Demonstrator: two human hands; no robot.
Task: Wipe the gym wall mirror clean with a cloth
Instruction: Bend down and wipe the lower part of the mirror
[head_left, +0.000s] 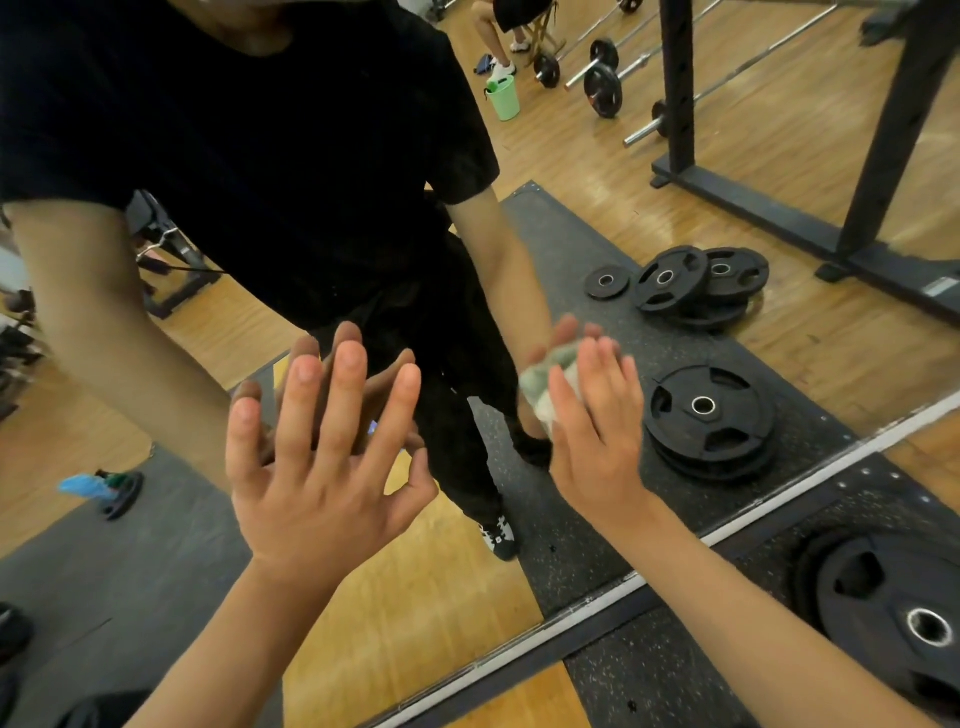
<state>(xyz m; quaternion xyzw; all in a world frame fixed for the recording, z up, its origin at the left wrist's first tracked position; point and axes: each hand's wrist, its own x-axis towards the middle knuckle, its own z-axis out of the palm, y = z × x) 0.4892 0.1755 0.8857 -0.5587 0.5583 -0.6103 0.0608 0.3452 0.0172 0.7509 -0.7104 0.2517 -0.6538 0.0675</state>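
Gym: reflective wall mirror (571, 234) | left hand (322, 467) spread flat on it | right hand (597, 426), straight-fingered, presses crumpled pale green-white cloth (540, 384) beneath it | cloth likely soft, light; best bunched under palm

A gym, the free-weights end of it. Black plates (893, 613) are stacked on a speckled rubber mat (649, 675) at the foot of a big wall mirror (831, 338). The glass reflects more plates, loaded barbells (602, 78) lying on a wood floor (519, 712), and the black uprights of a rack (675, 93), all plain training-hall kit.
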